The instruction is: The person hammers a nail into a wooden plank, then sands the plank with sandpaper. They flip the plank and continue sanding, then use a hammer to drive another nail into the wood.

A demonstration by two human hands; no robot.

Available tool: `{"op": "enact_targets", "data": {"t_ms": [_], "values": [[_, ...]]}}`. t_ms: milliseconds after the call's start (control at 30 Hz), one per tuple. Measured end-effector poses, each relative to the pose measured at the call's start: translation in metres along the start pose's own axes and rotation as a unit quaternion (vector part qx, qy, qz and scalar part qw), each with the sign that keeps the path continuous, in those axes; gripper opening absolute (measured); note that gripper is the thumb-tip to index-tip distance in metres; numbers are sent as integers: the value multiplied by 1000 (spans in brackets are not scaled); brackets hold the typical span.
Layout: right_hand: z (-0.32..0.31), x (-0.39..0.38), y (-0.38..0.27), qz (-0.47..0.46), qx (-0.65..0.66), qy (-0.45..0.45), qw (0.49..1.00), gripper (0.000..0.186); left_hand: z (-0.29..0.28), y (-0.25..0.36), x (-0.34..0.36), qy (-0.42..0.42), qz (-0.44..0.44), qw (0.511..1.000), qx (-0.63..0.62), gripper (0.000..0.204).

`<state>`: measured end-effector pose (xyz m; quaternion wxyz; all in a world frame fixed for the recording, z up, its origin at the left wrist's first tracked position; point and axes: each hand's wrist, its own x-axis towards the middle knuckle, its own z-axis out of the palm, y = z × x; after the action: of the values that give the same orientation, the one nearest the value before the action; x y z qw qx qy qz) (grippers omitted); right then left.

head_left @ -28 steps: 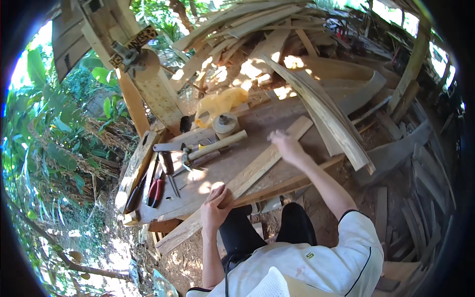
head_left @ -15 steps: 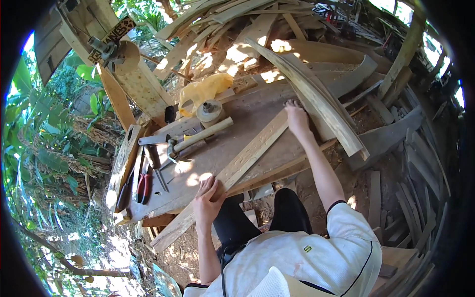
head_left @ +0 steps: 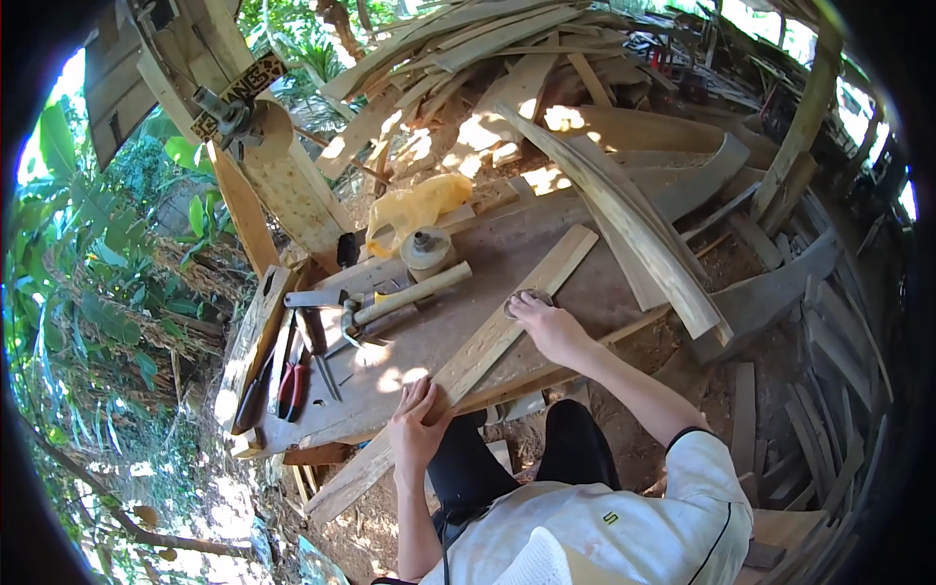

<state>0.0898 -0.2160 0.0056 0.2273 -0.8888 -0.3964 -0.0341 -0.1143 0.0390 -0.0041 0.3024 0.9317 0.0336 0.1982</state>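
Observation:
A long narrow wooden board (head_left: 478, 361) lies slantwise across the workbench, its near end jutting past the front edge. Rough marks show along its upper face. My left hand (head_left: 419, 429) is closed around the board close to the bench edge. On the board's far half, my right hand (head_left: 548, 327) is closed over a small, dark, rounded thing (head_left: 531, 295), pressed to the wood; its kind is mostly hidden under my fingers. To the left of the board lie a hammer (head_left: 419, 292) with a wooden handle and red-handled pliers (head_left: 292, 390).
Beyond the hammer stand a round tin-like container (head_left: 427, 252) and a crumpled yellow plastic bag (head_left: 414, 210). Long curved planks (head_left: 624, 224) rest over the bench's right end. A large wood pile (head_left: 468, 49) rises behind; a wooden post (head_left: 283, 166) stands at the left.
My right hand has come from the board's far end toward me and now rests on its upper face with the rounded thing. My left hand keeps its grip on the board.

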Motion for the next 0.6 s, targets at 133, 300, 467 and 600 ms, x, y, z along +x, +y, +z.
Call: {"op": "enact_targets", "data": {"t_ms": [133,300,467,600], "values": [[1,11,43,91,40,106,989,32,23,12,9,0,-2,1000,-1,55],[12,43,58,62,-22,126,990,30,12,19,3,23,-31,999,15,60],[7,58,77,59,21,177,982,23,-51,-24,-80,191,-136,967,94,60],[9,56,85,56,-40,234,970,24,-95,-70,-150,230,-387,891,56,67]]}}
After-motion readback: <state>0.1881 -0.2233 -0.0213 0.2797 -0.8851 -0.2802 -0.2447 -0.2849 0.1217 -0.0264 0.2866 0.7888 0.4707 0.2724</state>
